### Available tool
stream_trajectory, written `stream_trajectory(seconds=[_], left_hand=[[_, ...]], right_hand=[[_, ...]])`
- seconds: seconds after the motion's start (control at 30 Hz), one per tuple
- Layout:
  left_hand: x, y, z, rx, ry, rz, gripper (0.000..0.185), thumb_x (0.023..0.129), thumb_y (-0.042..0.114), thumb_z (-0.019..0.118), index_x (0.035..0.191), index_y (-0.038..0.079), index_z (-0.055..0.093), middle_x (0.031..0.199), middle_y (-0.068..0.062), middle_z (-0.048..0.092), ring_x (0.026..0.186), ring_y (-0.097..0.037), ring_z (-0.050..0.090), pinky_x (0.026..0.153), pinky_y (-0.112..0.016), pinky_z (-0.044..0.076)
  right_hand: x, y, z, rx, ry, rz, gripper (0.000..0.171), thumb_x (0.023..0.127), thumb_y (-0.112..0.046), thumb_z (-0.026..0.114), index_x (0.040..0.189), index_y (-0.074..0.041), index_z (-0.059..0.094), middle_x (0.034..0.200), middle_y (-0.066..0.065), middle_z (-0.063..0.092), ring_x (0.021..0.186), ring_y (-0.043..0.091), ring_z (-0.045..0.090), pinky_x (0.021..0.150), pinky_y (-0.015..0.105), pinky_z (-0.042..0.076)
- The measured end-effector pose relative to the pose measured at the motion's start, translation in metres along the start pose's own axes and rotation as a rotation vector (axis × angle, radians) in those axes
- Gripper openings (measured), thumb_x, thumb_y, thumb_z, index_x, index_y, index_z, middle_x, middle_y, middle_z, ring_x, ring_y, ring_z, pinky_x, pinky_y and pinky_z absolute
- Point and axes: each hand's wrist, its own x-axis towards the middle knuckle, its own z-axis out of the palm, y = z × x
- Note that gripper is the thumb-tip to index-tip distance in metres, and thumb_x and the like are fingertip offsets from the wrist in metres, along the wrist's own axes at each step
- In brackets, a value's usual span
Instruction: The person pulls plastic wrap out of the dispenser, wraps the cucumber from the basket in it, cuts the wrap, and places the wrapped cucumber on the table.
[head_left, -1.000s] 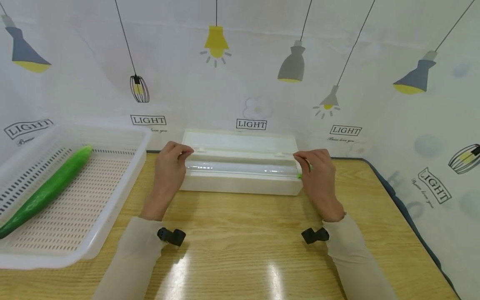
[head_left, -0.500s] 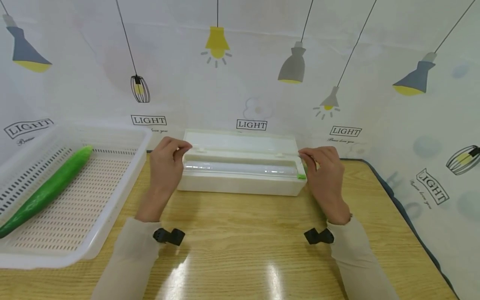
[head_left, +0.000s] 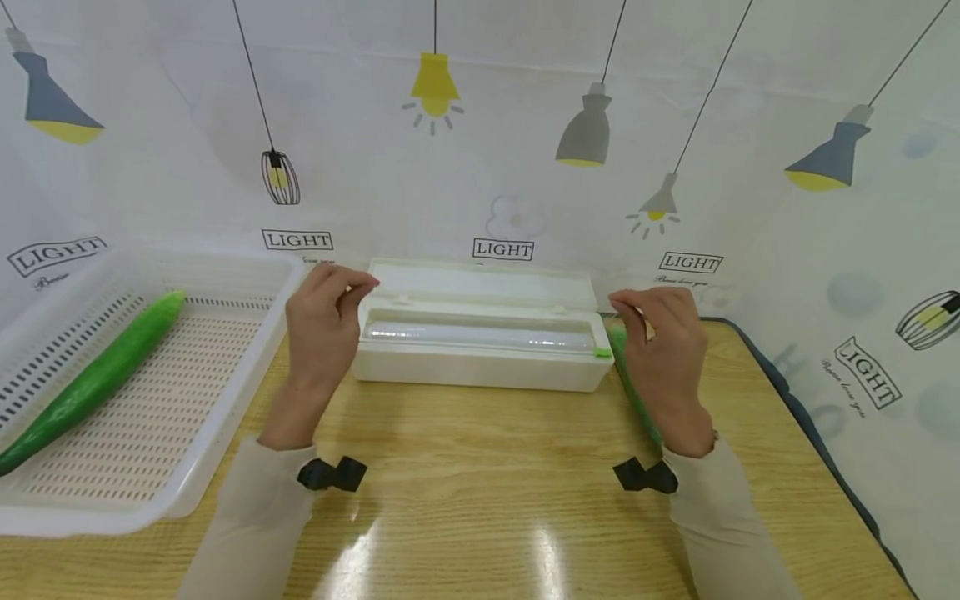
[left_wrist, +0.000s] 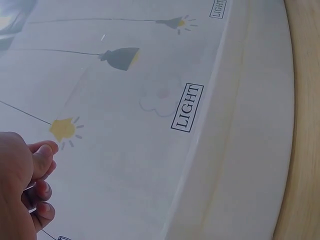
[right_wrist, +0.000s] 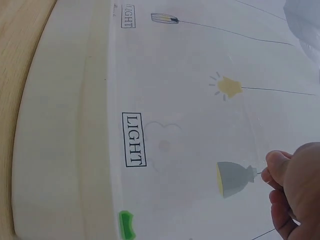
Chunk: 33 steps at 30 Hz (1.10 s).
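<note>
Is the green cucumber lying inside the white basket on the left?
Yes, in the head view the cucumber lies along the slotted floor of the white basket.

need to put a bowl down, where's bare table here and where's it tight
Bare wood lies in front of the white dispenser box, between the two sleeves, down to the near edge of the table. The basket with its cucumber fills the left. It is tight around the left hand and right hand.

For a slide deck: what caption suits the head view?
Both hands, left and right, pinching clear film drawn up from a white cling-film dispenser beside a cucumber in a white basket.
</note>
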Motion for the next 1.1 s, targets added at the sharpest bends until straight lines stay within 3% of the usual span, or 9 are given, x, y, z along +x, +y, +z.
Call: stream_trajectory(seconds=[0.33, 0.7, 0.87, 1.1], left_hand=[[0.009, 0.015, -0.006, -0.060, 0.076, 0.045, 0.006, 0.086, -0.003, 0.066, 0.082, -0.004, 0.070, 0.080, -0.014, 0.060, 0.060, -0.021, 0.049, 0.058, -0.019, 0.036], [0.011, 0.026, -0.007, -0.113, 0.107, -0.005, 0.006, 0.087, -0.004, 0.066, 0.082, -0.004, 0.070, 0.081, -0.014, 0.060, 0.060, -0.020, 0.050, 0.058, -0.015, 0.036], [0.019, 0.021, -0.003, -0.077, 0.074, -0.003, 0.007, 0.088, -0.002, 0.065, 0.083, -0.004, 0.069, 0.080, -0.015, 0.059, 0.059, -0.020, 0.047, 0.056, -0.020, 0.035], [0.052, 0.007, 0.002, 0.011, -0.041, 0.018, 0.015, 0.089, 0.008, 0.065, 0.085, -0.006, 0.069, 0.080, -0.018, 0.060, 0.062, -0.025, 0.052, 0.058, -0.028, 0.039]], right_hand=[[0.012, -0.009, -0.015, 0.026, 0.071, -0.017, 0.008, 0.081, 0.004, 0.072, 0.087, 0.000, 0.074, 0.079, 0.014, 0.066, 0.077, 0.033, 0.054, 0.072, 0.025, 0.037], [0.017, -0.015, -0.022, 0.023, 0.112, -0.005, 0.010, 0.078, 0.008, 0.073, 0.085, 0.001, 0.074, 0.078, 0.016, 0.065, 0.076, 0.033, 0.055, 0.072, 0.020, 0.037], [0.025, -0.010, -0.019, 0.007, 0.073, -0.021, 0.006, 0.082, 0.001, 0.072, 0.087, 0.001, 0.074, 0.079, 0.015, 0.066, 0.074, 0.032, 0.055, 0.070, 0.023, 0.039], [0.054, 0.006, -0.008, -0.030, -0.039, -0.048, 0.008, 0.087, -0.004, 0.069, 0.090, 0.001, 0.074, 0.080, 0.014, 0.067, 0.075, 0.031, 0.056, 0.069, 0.023, 0.039]])
